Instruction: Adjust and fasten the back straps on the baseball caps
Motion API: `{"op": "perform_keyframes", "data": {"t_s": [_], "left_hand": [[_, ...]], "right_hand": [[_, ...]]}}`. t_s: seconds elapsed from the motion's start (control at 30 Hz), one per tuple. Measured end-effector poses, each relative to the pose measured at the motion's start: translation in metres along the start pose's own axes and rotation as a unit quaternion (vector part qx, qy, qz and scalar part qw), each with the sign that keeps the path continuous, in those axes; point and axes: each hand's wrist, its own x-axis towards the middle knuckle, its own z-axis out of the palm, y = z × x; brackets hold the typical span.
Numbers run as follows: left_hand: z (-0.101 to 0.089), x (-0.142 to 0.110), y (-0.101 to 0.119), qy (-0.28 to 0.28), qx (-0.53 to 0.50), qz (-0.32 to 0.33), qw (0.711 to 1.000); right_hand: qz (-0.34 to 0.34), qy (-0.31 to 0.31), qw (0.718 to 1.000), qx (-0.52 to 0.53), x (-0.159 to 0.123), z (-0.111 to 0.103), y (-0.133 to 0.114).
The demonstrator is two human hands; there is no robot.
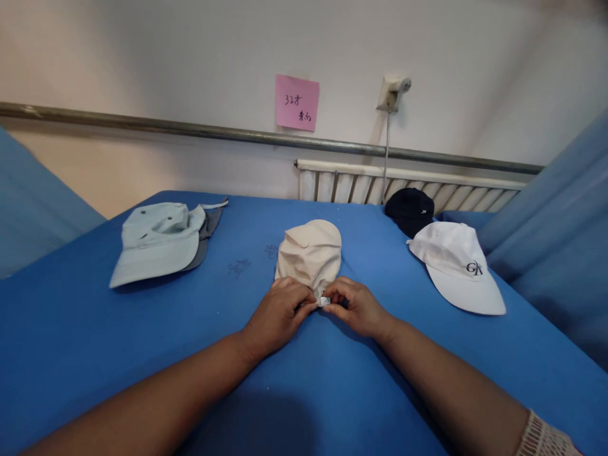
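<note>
A beige cap [311, 250] lies in the middle of the blue-covered table, its brim pointing away from me. My left hand [284, 311] pinches the cap's near edge between thumb and fingers. Just to the right, my right hand [357, 307] is closed on the same edge, beside a small white tag [325, 301]. Only a narrow gap separates the fingertips of both hands. Part of the cap's near edge is hidden behind my fingers.
Light grey-green cap [161, 237] rests over a dark grey one [211, 221] at left. A white cap [451, 253] and a black cap [409, 209] sit at right. Behind the table [118, 354] are a radiator [354, 188], a metal rail [204, 131] and a pink note [297, 102].
</note>
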Motion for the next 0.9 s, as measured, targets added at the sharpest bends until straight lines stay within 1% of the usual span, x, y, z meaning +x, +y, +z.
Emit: {"op": "perform_keyframes", "data": {"t_s": [0.2,0.47,0.63,0.9], "left_hand": [[0.0046,0.0015,-0.0026,0.0,0.009,0.008,1.0],[0.0051,0.0028,0.0005,-0.01,0.042,0.017,0.999],[0.0043,0.0034,0.0023,-0.005,0.038,0.001,0.999],[0.0082,0.0041,0.0031,-0.003,0.037,-0.01,0.999]], "right_hand": [[0.013,-0.031,0.999,-0.017,-0.0008,0.0,0.0003],[0.004,-0.037,0.998,-0.052,0.001,-0.0025,-0.0038],[0.001,-0.03,0.999,-0.041,0.0011,-0.0031,-0.0031],[0.027,-0.013,0.999,-0.023,0.0009,-0.0008,0.0001]]}}
